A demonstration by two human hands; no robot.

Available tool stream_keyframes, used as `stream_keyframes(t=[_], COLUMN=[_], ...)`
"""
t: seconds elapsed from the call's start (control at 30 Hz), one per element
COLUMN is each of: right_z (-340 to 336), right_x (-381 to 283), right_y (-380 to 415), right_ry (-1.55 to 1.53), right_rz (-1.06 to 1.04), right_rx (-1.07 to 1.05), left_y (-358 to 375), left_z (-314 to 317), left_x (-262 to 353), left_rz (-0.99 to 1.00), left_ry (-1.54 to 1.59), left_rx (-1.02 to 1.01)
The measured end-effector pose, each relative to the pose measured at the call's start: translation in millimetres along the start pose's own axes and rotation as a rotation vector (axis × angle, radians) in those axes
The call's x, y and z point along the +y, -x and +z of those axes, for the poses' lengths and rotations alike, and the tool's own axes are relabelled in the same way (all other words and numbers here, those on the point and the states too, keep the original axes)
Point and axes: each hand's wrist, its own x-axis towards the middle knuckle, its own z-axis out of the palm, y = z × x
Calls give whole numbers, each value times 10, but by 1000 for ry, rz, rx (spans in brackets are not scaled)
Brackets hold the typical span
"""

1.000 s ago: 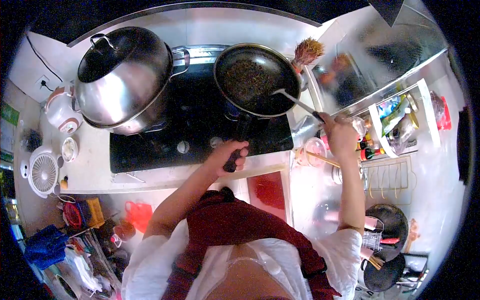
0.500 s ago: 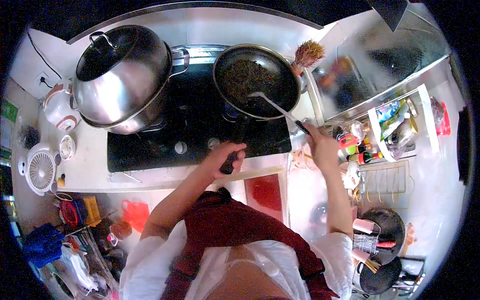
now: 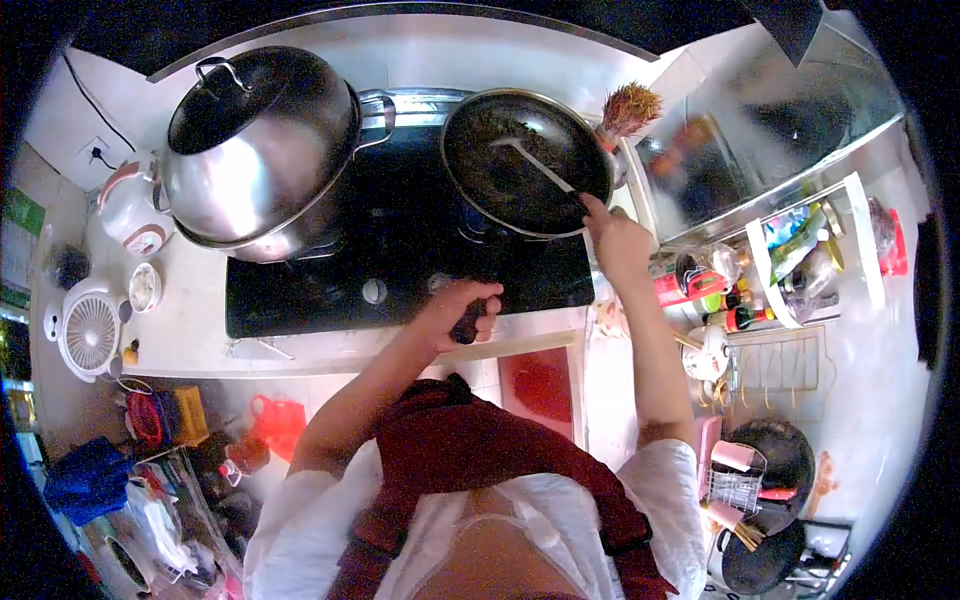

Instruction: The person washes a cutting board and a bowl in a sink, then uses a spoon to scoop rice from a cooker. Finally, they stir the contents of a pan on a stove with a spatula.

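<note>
A dark frying pan (image 3: 527,160) with dark browned food sits on the right burner of a black stove (image 3: 400,250). My left hand (image 3: 458,308) is closed around the pan's black handle near the stove's front edge. My right hand (image 3: 617,238) holds a metal spatula (image 3: 535,165) at the pan's right rim, its blade resting in the food toward the far side of the pan.
A large steel pot (image 3: 255,150) with a lid fills the left burner. A small brush (image 3: 630,105) stands behind the pan. Bottles and jars (image 3: 735,300) crowd the counter at right, with a small fan (image 3: 90,335) and kettle (image 3: 135,210) at left.
My right hand has moved left and forward from the counter to the pan's rim, pushing the spatula blade deeper across the food. My left hand stays on the handle.
</note>
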Motion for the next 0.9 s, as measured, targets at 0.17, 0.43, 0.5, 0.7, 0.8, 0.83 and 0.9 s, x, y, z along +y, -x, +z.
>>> stream_keyframes(t=[0.17,0.43,0.5,0.7,0.8,0.83,0.9], right_z=[-58,-25,-220,-738,-329,-252,-158], right_x=[193,337,505,655,586,491,430], right_y=[-3,165,313,561,564,505,481], right_ry=[69,-59,-13,156,139,90,38], right_rz=[53,142,140,72,65,101,146], right_rx=[5,-108,-93,-163,-120,-83,-33], left_y=[-30,-34,-33,-52,-35,3,27], left_z=[-50,21,5,-37,-1,85,134], left_x=[-28,-33,-45,-31,-47,-20,22], left_rz=[-17,-24,-23,-21,-40,-32,-16], left_ry=[-15,35,41,-14,15,23,28], left_rx=[-46,20,25,-65,-63,-13,37])
